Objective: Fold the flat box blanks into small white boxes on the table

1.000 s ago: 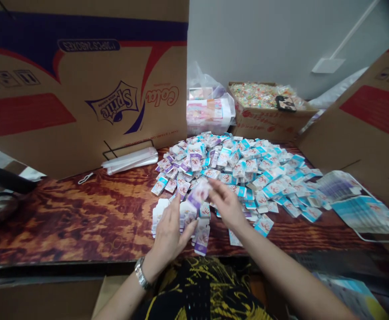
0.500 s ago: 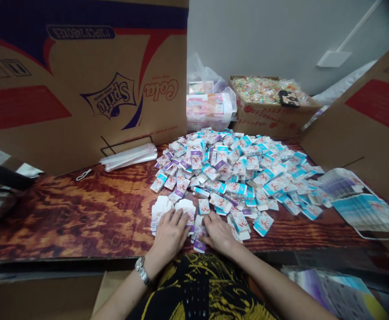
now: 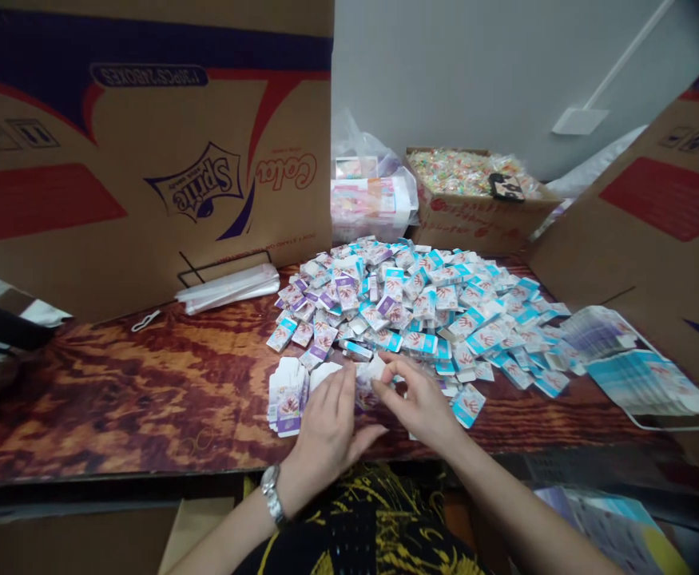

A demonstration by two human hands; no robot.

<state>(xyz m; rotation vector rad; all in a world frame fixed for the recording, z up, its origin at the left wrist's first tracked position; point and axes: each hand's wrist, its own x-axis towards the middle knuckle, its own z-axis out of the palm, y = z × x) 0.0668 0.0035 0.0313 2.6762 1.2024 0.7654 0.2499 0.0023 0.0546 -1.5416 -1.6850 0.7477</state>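
Note:
Between my hands, just above the table's front part, is a small purple-and-white carton (image 3: 368,390). My right hand (image 3: 418,402) pinches it near its upper right edge with thumb and fingertips. My left hand (image 3: 328,419) lies with fingers stretched out and thumb apart, its fingertips against the carton's left side. Partly under the left hand are white-topped flat cartons (image 3: 320,374). Left of them lies a stack of flattened purple-and-white cartons (image 3: 289,403). Just beyond my hands spreads a heap of small blue and purple cartons (image 3: 426,299).
A large cardboard box (image 3: 145,176) stands at the left, another (image 3: 642,224) at the right. Behind the heap is an open box of wrapped candy (image 3: 474,209). Clear plastic bags (image 3: 228,289) lie at left; fanned flat cartons (image 3: 654,379) rest in a tray at right.
My right hand has moved up and right and now pinches the carton's upper edge. My left hand has shifted right, uncovering more of the left stack. The view has tilted slightly.

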